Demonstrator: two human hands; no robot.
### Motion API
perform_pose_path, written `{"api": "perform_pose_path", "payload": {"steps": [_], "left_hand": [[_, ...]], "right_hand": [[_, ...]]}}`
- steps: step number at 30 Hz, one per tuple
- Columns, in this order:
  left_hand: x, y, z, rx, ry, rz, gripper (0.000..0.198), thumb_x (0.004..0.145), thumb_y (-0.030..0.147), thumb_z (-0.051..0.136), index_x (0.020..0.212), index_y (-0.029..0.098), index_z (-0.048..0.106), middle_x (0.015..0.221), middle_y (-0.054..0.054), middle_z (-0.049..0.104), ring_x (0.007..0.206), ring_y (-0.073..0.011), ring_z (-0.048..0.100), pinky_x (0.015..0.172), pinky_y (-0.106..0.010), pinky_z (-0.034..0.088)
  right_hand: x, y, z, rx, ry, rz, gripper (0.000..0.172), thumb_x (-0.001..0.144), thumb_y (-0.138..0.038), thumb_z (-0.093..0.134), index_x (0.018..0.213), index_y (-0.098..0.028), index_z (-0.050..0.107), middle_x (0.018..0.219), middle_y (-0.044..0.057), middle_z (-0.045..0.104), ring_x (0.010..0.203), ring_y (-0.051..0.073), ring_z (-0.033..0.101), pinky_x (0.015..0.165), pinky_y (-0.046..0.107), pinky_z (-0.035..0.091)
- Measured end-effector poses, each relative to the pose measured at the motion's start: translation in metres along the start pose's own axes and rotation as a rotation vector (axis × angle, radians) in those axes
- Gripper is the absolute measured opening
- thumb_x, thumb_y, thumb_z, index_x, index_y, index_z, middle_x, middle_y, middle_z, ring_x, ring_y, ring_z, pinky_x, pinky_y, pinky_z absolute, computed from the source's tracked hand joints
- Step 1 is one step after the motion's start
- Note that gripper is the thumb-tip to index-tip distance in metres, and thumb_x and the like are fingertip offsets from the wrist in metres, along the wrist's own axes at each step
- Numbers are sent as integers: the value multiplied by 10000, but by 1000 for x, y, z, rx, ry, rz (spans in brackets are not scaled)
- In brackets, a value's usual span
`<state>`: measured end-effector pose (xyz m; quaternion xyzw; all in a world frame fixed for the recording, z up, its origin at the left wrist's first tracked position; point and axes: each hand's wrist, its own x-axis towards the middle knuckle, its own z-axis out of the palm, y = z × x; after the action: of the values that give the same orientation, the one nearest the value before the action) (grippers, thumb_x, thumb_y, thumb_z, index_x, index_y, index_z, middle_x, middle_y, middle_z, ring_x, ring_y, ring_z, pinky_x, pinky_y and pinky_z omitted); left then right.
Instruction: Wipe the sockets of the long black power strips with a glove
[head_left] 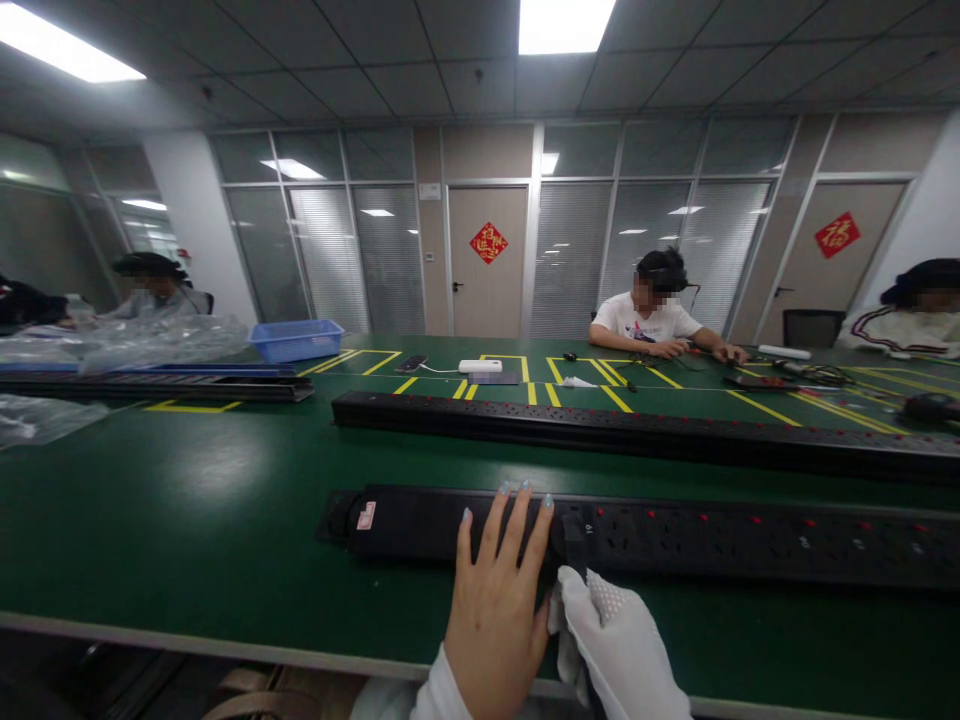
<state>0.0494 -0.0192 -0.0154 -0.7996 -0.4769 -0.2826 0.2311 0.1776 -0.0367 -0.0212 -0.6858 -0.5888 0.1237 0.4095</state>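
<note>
A long black power strip (435, 525) lies across the green table in front of me, with a row of sockets, small red parts and a small pale label near its left end. My left hand (499, 600), bare, rests on the strip's top with its fingers stretched out and somewhat spread. Beside it, my right hand (619, 640) wears a white dotted glove and is closed at the strip's near edge. Its fingers grip something dark that reaches up onto the strip; its kind cannot be made out.
Behind lies another long black power strip (525, 415). To the left are dark metal profiles (187, 388), clear plastic wrap (157, 340) and a blue basket (296, 343). A white power bank (480, 366) sits farther back. A co-worker (649, 315) handles small parts and cables across the table.
</note>
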Motion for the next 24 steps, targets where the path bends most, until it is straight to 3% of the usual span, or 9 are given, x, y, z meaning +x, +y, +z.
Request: {"api": "perform_pose_path", "payload": {"steps": [2,6,9,11,13,20,24], "left_hand": [[0,0,0,4,6,3,643,909,253,432,1511,263,202,1567,-6,269,1427,-258,243,1146,-520,190],[-1,0,-1,9,2,4,654,896,233,442,1508,268,215,1565,-5,275,1423,-261,254,1140,-521,201],[-1,0,-1,8,-4,0,669,883,206,445,1508,272,214,1563,-1,280,1422,-256,257,1139,-518,203],[-1,0,-1,2,-4,-3,678,877,204,450,1509,272,211,1565,0,275,1424,-255,250,1143,-521,191],[-2,0,0,-9,-9,-5,696,866,200,458,1511,270,203,1570,0,259,1430,-256,235,1148,-524,177],[-3,0,1,-42,-40,-10,754,835,208,477,1517,282,164,1582,11,220,1444,-253,199,1147,-536,169],[-2,-1,1,-20,-24,-12,735,840,200,462,1514,278,180,1576,9,244,1437,-254,219,1140,-538,195]], "right_hand": [[1,-9,-8,-52,6,-3,456,846,-472,310,542,-237,557,602,111,718,570,239,683,538,277,479],[2,-19,-17,-55,-68,33,431,807,-465,290,539,-244,546,536,103,693,516,240,660,532,300,471],[1,-11,-10,13,-81,56,450,843,-487,306,572,-241,569,460,65,652,473,212,639,512,274,463],[0,0,-1,101,-121,116,483,873,-548,331,551,-249,531,340,12,550,312,156,521,372,237,373],[-1,8,5,182,-190,177,509,879,-607,361,555,-249,523,313,-11,520,253,131,458,324,227,327],[-2,-3,-8,365,-322,148,539,888,-663,377,634,-225,562,398,-30,552,329,116,502,369,199,388],[-4,-15,-19,384,-301,142,493,903,-608,428,623,-226,560,418,-34,547,387,116,527,449,193,428]]}}
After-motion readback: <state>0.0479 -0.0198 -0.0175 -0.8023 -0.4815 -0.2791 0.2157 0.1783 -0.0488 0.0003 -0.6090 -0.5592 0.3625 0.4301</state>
